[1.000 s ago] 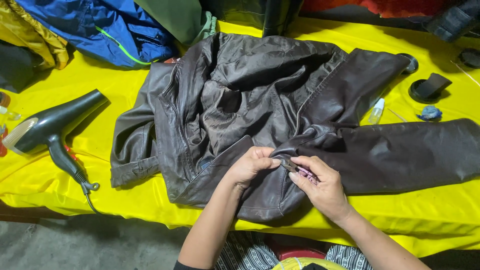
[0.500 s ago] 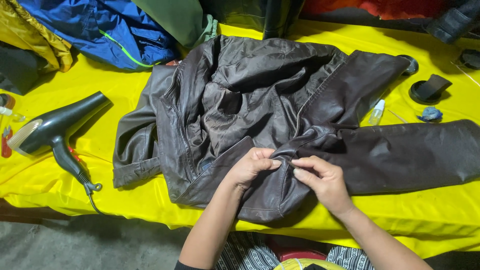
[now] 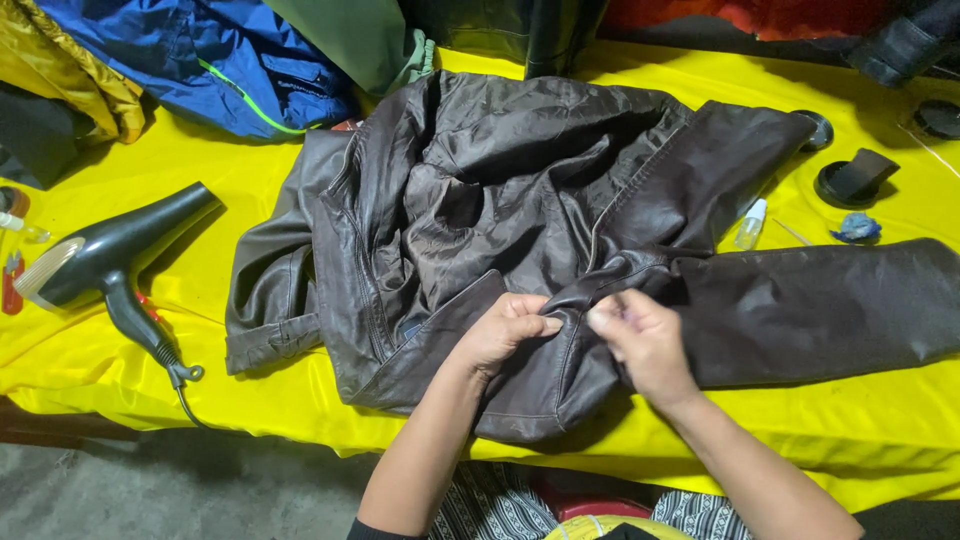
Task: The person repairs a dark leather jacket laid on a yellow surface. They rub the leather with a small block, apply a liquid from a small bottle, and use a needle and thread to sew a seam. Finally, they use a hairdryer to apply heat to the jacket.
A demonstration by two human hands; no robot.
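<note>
Spread mid-table (image 3: 300,420) toward its near edge, the jacket (image 3: 520,230) has a raised fold pinched between left hand (image 3: 505,335) and right hand (image 3: 645,345), apparently mid-inspection of that seam, which needs steady tension next.

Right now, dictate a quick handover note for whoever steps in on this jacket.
Left hand pinches a fold of the dark brown leather jacket near its front edge. Right hand grips the same fold from the other side; whether it holds anything else cannot be told. Jacket lies spread open on the yellow cloth. Hair dryer lies untouched at left, small bottle at right. Fold in hand, not yet released.
</note>
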